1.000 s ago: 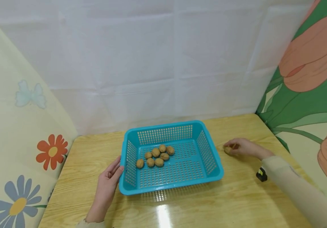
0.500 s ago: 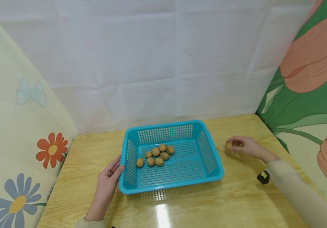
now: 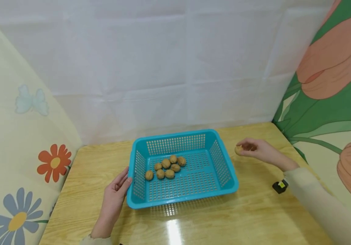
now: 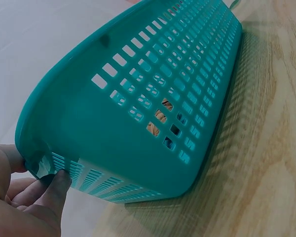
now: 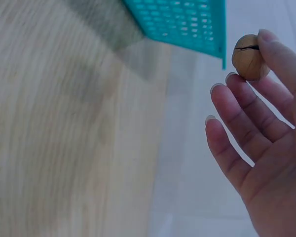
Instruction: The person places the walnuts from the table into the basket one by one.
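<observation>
My right hand [image 3: 259, 150] pinches a walnut [image 5: 250, 58] between thumb and fingertips, raised above the table just right of the blue plastic basket [image 3: 181, 200]. A dark crack runs across this walnut's shell in the right wrist view. At the basket's left end, my left hand [image 3: 115, 195] grips the rim, thumb on one side and fingers on the other, as the left wrist view shows. Several walnuts [image 3: 166, 164] lie grouped on the left half of the basket's floor. Through the holes in the basket wall, parts of them show in the left wrist view.
A small black object with a yellow-green patch [image 3: 280, 186] is beside the right sleeve. The wooden table [image 3: 209, 221] runs up to a white cloth backdrop [image 3: 145, 68]. Flower-patterned panels [image 3: 325, 78] flank it on both sides.
The right hand has lifted the walnut off the table and brought it slightly left, toward the basket. The left hand and the basket stay in place.
</observation>
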Tool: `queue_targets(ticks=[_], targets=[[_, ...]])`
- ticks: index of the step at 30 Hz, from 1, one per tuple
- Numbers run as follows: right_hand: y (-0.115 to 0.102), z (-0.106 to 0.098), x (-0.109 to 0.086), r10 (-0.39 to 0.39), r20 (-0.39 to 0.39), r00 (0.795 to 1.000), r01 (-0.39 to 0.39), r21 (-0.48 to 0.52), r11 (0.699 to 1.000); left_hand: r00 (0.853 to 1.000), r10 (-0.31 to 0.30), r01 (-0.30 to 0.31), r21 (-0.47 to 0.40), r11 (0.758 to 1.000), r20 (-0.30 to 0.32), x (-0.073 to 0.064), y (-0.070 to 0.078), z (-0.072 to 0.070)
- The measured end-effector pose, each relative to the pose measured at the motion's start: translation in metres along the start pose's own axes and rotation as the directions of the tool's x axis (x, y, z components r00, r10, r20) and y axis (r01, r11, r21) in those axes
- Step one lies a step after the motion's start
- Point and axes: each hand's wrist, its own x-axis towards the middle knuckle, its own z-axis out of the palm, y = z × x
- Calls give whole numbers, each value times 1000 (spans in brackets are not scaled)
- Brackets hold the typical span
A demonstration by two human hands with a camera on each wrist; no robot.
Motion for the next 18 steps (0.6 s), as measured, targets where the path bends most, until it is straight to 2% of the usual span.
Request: queue_targets(ticks=[10, 14, 18], targets=[[-43, 0, 30, -31, 44, 999, 32, -16, 999, 1000, 2, -2, -3, 1000, -2, 1, 1, 1], [-55, 5, 45, -28, 81, 996, 29, -14, 999, 1000, 3, -3, -1, 1000, -3, 1, 0, 0], [-68, 14, 62, -63, 123, 990, 65, -12, 998, 1000, 4, -4, -5, 1000, -5, 0, 0, 0]])
